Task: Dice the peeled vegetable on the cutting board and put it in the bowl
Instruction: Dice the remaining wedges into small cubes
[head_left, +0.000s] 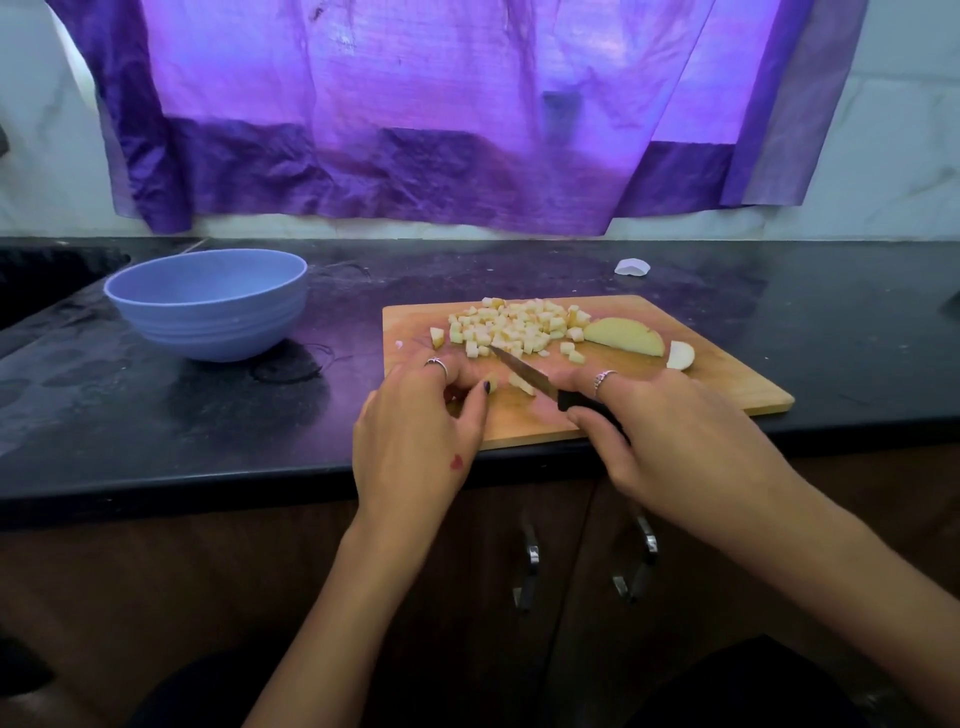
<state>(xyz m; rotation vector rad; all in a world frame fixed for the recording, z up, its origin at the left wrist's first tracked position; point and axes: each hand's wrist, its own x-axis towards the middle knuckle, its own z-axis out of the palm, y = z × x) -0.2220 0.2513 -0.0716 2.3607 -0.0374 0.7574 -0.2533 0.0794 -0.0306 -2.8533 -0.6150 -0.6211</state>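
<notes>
Head view: wooden cutting board (649, 410) lies on the black table (156, 415), its near edge at the table's front lip. Right hand (670, 441) has its grip closed round the black handle of a small knife (524, 371); blade points far-left, tip reaching toward the pile of diced pieces (519, 325) at the far-left part of the board. Left hand (415, 441) sits on the near-left corner of the board, fingers curled, thumb & fingertips pinching a small pale piece of veg (521, 383) right by the blade; most of that piece is hidden by the fingers. Rings on both hands, dark polish on the left thumbnail.

Right of the pile: a peeled uncut slab (623, 336), half-round, flat on the board, w/ a smaller end piece (680, 356) just beside it on the right. A few loose cubes lie between pile & slab.

Blue bowl (208, 306) stands on the table well left of the board, upright; inside can't be seen from this angle. Small white scrap (632, 267) on the table beyond the board. Purple cloth (415, 130) hangs on the far wall. Cabinet doors w/ metal handles (530, 566) below the table.
</notes>
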